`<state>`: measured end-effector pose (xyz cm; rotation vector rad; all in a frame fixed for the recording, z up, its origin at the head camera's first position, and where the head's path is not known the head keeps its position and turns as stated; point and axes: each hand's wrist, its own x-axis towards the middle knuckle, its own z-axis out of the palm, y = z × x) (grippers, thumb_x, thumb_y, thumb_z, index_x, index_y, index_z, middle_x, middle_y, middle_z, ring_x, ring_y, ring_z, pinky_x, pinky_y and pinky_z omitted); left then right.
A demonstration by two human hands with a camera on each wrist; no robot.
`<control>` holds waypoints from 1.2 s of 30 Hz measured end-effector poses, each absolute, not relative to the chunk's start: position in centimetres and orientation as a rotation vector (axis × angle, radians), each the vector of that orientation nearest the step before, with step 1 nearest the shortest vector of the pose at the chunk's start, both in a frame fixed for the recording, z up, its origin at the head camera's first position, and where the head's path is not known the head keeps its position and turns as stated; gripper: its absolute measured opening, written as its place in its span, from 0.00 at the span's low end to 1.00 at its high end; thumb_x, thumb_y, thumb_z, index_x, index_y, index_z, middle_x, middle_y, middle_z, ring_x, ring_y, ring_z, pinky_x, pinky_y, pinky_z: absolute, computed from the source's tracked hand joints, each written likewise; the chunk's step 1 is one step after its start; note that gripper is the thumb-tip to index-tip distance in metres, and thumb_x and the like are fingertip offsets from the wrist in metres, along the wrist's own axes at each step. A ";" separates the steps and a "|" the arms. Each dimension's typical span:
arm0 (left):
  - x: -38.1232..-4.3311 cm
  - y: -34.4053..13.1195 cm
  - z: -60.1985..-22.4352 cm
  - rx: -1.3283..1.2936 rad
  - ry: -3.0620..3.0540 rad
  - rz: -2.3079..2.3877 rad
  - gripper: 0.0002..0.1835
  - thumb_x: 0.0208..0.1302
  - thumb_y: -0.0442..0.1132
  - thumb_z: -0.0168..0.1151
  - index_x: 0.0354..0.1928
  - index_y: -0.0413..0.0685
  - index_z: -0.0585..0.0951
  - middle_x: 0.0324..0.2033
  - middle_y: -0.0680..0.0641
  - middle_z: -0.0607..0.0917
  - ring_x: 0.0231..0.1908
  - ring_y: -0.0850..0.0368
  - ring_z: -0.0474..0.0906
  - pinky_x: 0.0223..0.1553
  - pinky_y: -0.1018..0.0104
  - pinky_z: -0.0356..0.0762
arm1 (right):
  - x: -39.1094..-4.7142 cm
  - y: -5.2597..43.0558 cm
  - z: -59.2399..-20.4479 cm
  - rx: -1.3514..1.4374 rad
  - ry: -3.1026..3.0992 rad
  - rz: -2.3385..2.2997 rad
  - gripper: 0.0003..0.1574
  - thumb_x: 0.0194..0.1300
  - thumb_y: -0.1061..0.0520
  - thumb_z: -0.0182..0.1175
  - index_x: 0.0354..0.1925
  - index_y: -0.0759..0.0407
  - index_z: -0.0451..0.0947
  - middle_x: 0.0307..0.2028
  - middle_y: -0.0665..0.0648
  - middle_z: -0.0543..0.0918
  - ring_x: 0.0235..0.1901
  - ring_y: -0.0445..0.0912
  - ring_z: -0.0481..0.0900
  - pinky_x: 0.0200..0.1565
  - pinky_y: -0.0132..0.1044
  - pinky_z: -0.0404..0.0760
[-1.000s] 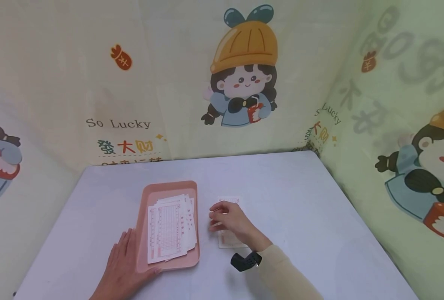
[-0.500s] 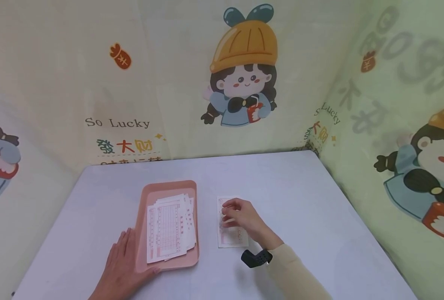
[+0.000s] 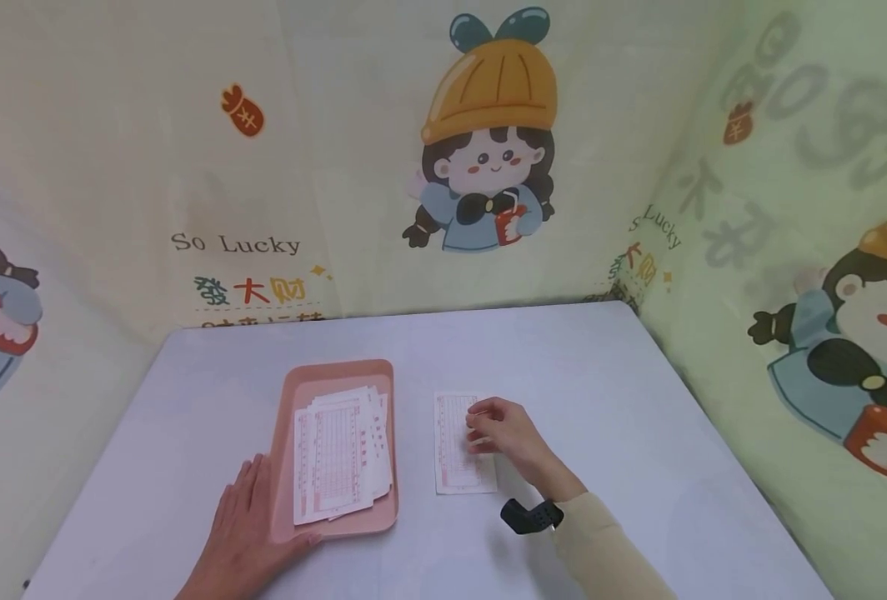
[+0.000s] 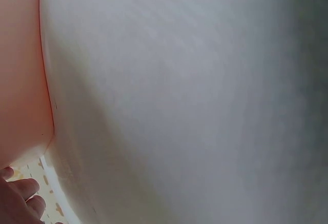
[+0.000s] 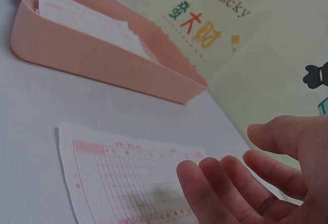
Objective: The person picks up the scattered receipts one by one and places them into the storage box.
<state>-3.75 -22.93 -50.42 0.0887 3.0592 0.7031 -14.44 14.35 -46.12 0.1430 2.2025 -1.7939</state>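
A pink tray [image 3: 286, 467] holds several printed paper slips [image 3: 338, 458], overlapping in a loose stack. Along its left side and lower corner rests my left hand [image 3: 244, 521], fingers straight and the thumb at the near edge. To the right of the tray, one more printed slip [image 3: 454, 446] with red lines lies flat on the table. My right hand [image 3: 514, 437] hovers over this slip's right side, fingers loosely bent and holding nothing. In the right wrist view, the fingertips [image 5: 189, 175] overlap the slip's edge, with the thumb apart from them.
The white table [image 3: 578, 375] runs back to a cartoon-printed cloth wall [image 3: 368, 167], with another cloth wall [image 3: 714, 275] along the right. A dark band [image 3: 531, 517] sits on my right wrist, below a cream sleeve [image 3: 608, 550].
My right hand has shifted to the right across the single slip, uncovering more of it. The left hand, the tray and the slips have stayed put.
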 end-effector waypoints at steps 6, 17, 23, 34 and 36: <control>-3.7 -22.9 -50.6 0.097 3.076 0.683 0.74 0.44 0.75 0.67 0.77 0.34 0.39 0.73 0.27 0.51 0.72 0.29 0.46 0.69 0.32 0.46 | -14.4 15.3 -46.4 0.209 2.226 -1.782 0.19 0.69 0.57 0.61 0.54 0.65 0.76 0.43 0.65 0.82 0.33 0.49 0.84 0.41 0.42 0.88; -3.9 -22.9 -50.4 0.099 3.076 0.672 0.74 0.43 0.75 0.67 0.76 0.33 0.40 0.73 0.27 0.51 0.72 0.29 0.47 0.67 0.31 0.49 | -14.3 16.9 -46.8 0.305 2.299 -1.722 0.18 0.68 0.56 0.61 0.53 0.63 0.76 0.44 0.63 0.83 0.34 0.49 0.84 0.40 0.41 0.88; -3.9 -22.9 -50.4 0.100 3.077 0.661 0.75 0.43 0.75 0.68 0.76 0.32 0.41 0.72 0.26 0.52 0.71 0.29 0.47 0.67 0.32 0.49 | -14.2 17.3 -47.0 0.343 2.324 -1.693 0.18 0.68 0.56 0.61 0.52 0.63 0.76 0.43 0.63 0.83 0.34 0.49 0.83 0.39 0.40 0.88; -3.8 -22.9 -50.4 0.100 3.073 0.700 0.74 0.44 0.75 0.67 0.77 0.33 0.40 0.73 0.27 0.51 0.72 0.30 0.46 0.71 0.32 0.42 | -14.1 17.2 -47.8 0.373 2.343 -1.647 0.17 0.68 0.55 0.62 0.51 0.63 0.76 0.42 0.62 0.82 0.32 0.47 0.84 0.37 0.38 0.88; -3.8 -22.8 -50.5 0.099 3.073 0.701 0.74 0.44 0.75 0.67 0.77 0.34 0.40 0.73 0.27 0.51 0.72 0.30 0.46 0.71 0.32 0.42 | -14.0 17.1 -47.9 0.380 2.358 -1.622 0.17 0.68 0.55 0.62 0.51 0.63 0.76 0.42 0.61 0.82 0.32 0.47 0.83 0.37 0.37 0.87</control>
